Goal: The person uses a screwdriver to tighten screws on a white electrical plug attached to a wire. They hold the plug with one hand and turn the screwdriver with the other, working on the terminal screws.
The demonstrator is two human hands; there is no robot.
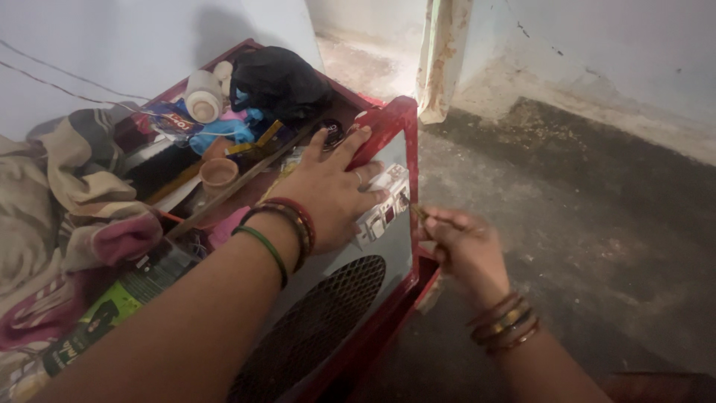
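your left hand (pixel 328 195) lies flat, fingers spread, bracing the white switch plate (pixel 383 209) on the red cabinet (pixel 394 123). your right hand (pixel 459 242) pinches a thin tool. the plate looks like rigid, brittle plastic: hold its edges.

A green-labelled can (pixel 104 317) lies lower left; a blue-red packet (pixel 170 119) sits on top
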